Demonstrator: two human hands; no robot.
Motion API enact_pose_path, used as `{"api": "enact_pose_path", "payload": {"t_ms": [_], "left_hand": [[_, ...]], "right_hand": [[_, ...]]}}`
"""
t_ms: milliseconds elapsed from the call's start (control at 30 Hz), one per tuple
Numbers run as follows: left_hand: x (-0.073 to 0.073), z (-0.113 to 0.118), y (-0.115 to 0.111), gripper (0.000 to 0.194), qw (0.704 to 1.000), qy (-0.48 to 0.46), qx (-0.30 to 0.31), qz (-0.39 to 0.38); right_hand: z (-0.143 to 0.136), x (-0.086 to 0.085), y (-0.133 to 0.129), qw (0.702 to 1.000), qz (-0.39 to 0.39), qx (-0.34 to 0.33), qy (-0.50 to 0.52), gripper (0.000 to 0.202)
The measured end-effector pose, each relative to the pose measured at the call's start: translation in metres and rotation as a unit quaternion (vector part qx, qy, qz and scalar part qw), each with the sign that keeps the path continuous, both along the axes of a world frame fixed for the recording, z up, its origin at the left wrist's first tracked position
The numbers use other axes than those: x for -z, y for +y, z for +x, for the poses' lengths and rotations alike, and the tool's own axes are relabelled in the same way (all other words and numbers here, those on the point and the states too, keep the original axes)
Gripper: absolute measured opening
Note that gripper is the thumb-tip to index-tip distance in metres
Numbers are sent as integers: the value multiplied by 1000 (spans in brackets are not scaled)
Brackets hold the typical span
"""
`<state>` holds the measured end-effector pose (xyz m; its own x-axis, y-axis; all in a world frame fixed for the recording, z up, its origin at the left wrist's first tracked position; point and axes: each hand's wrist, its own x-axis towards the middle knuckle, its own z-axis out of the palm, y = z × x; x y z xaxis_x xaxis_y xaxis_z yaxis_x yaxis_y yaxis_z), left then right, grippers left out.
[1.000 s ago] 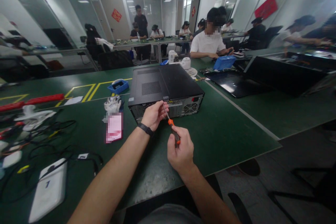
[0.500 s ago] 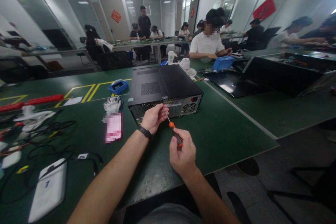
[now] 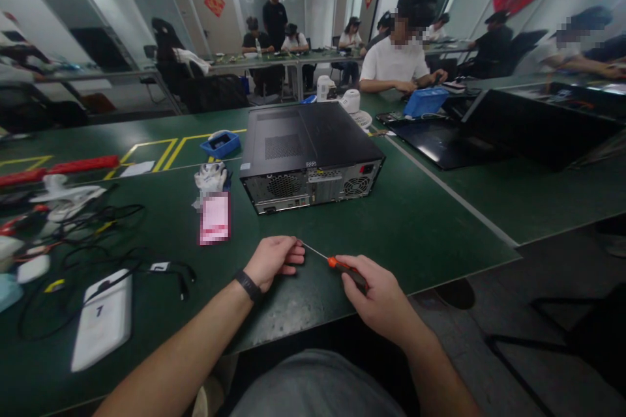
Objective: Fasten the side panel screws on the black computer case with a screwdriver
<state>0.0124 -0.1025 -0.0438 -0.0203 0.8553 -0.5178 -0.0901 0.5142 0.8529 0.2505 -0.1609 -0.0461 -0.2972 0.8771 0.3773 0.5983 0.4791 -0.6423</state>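
A black desktop computer case [image 3: 337,137] lies flat on the green table, its rear panel with a fan grille and ports facing me. My right hand [image 3: 379,293] is wrapped round the orange and dark handle of a screwdriver [image 3: 333,262]. The thin shaft points left, toward my left hand [image 3: 274,260]. There the thumb and forefinger are pinched together at the screwdriver's tip, the other fingers loosely curled. Whatever sits in that pinch is too small to make out. Both hands are above the table in front of the case, apart from it.
White gloves [image 3: 212,176] and a pink-edged item [image 3: 215,218] lie left of the case. Behind them stands a blue tray [image 3: 221,144]. Tangled cables and a white device [image 3: 105,319] fill the left side. A dark panel [image 3: 440,143] lies at right; a co-worker [image 3: 396,68] sits beyond.
Both hands have drawn back from the case's rear panel toward me, with the screwdriver. The shaft now lies flatter, and the rear panel shows unobstructed.
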Motion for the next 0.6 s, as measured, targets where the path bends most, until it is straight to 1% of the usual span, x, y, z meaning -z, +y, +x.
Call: {"api": "enact_pose_path", "payload": {"t_ms": [133, 233, 400, 500, 600], "left_hand": [[5, -7, -16, 15, 998, 23, 50, -17], [8, -14, -23, 16, 997, 45, 60, 1], [16, -34, -28, 16, 989, 126, 33, 76], [20, -47, -27, 10, 968, 206, 9, 140], [21, -53, -24, 18, 942, 274, 1, 194]], "right_hand": [[5, 18, -3, 998, 4, -4, -59, 27], [8, 29, -5, 996, 19, 8, -87, 28], [8, 36, -5, 991, 21, 30, -130, 27], [2, 39, 1, 987, 48, 39, -150, 26], [-8, 43, 9, 984, 62, 40, -162, 25]]}}
